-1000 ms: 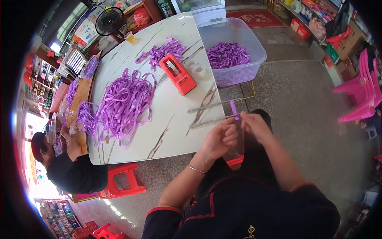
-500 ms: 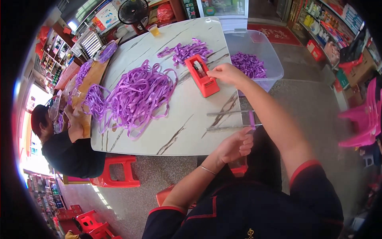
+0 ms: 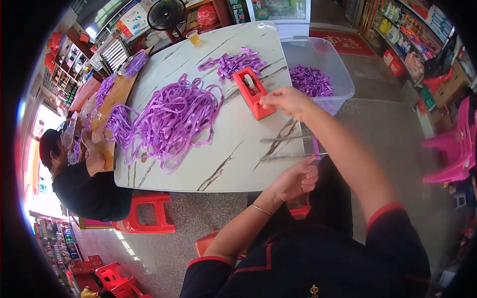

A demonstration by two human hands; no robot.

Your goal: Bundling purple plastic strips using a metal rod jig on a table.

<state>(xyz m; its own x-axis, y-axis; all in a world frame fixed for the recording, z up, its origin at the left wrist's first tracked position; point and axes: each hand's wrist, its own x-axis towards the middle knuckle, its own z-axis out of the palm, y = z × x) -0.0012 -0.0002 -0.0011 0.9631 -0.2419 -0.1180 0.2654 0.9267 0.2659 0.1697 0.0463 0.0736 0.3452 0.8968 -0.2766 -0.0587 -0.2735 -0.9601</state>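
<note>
My right hand is closed in a pinch at the cutter end of a red tape dispenser, apparently on the tape's end; clear tape is hard to make out. A pale tape roll sits inside the dispenser. Below, my left hand is closed, its fingers curled at the lower end of a short purple ribbon. That ribbon spans two parallel metal rods at the table's right edge. A big tangled heap of purple ribbon lies left of the dispenser, a smaller pile of ribbon pieces behind it.
The marble-patterned table carries a cup of yellow drink at its far side. Right of it stands a clear plastic bin of purple pieces. A person works at the left beside a red stool. Pink chairs stand far right.
My right hand has shifted slightly right and down, staying at the dispenser's cutter end. My left hand has barely moved. The ribbon still spans the rods.
</note>
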